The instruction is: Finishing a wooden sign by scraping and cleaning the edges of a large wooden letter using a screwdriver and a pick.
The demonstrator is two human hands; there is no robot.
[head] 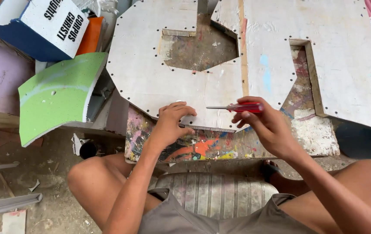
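Observation:
My right hand (267, 125) holds a screwdriver (237, 107) with a red handle, its thin shaft pointing left above the near edge of a large whitish cut-out panel (151, 73). My left hand (172, 123) rests on that same near edge, fingers curled, pressing on the panel where something small and white shows under the fingertips. The panel is letter-shaped, with a row of dark holes along its outline and an angular opening in the middle. A second whitish panel (337, 56) lies beside it to the right.
The panels lie on a paint-splattered board (203, 149). A curved green piece (57, 93), a blue and white box (38, 26) and an orange piece (91, 37) sit at the left. I sit on a ribbed metal seat (216, 193), knees either side; scraps litter the dirt floor (29, 182).

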